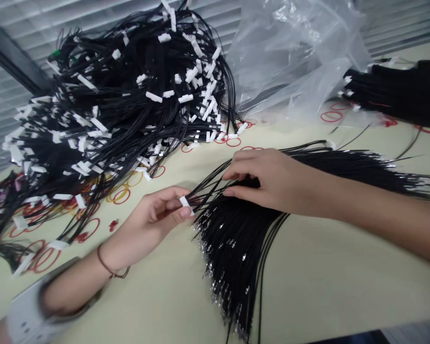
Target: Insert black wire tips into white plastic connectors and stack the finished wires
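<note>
Between the thumb and fingers of my left hand (pixel 157 210) is a white connector (pixel 186 205), with several black wires running from it to the right. My right hand (pixel 263 181) is over a thick bundle of loose black wires (pixel 240 229) whose ends carry small silver terminals. Its thumb and fingertips are bent close together around the strands by the connector. Whether they pinch a single wire or several is too blurred to make out. The bundle fans out below my right hand and continues behind it to the right.
A large heap of black wire harnesses with white connectors (pixel 154 95) lies at the back left. Red rubber bands (pixel 122 196) are scattered on the pale table (pixel 326 267). Behind are a clear plastic bag (pixel 290 62) and another black wire bundle (pixel 397 91) at the right.
</note>
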{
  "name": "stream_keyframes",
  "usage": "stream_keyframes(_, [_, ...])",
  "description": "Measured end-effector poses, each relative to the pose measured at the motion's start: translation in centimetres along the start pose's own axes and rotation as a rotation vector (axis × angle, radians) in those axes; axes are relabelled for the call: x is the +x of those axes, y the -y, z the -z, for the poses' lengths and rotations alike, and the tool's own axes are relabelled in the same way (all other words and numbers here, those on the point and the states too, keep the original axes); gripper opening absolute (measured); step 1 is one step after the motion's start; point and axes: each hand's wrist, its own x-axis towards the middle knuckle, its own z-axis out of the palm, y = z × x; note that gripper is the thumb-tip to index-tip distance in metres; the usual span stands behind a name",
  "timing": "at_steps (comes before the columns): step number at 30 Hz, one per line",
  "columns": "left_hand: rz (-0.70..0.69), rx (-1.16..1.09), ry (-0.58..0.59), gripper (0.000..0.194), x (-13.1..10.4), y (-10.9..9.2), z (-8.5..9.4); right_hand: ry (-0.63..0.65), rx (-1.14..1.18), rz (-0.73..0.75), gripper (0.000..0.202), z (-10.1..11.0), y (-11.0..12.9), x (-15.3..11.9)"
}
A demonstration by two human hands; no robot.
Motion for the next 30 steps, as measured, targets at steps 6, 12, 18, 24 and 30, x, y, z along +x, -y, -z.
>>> stream_keyframes(6, [-0.015,0.066,-0.011,0.017,0.0,0.2,0.0,-0.014,0.077,0.072,0.015,-0.4,0.4,0.0])
stream_keyframes(12, [-0.004,0.048,-0.017,0.015,0.0,-0.1,-0.1,-0.026,-0.027,0.100,0.015,-0.8,0.6,-0.2])
stream_keyframes(18, [-0.018,0.010,-0.071,0.016,0.0,0.2,-0.1,-0.024,-0.351,0.207,0.022,-1.7,0.8,-0.4])
stream_keyframes(24, [-0.026,-0.078,-0.052,0.012,0.0,0.0,0.0,-0.160,-0.400,0.241,0.023,-1.3,0.7,-0.4])
stream_keyframes(30, [-0.022,-0.219,-0.091,0.010,0.1,0.0,0.1,-0.209,-0.339,0.365,0.021,-0.7,1.5,-0.6])
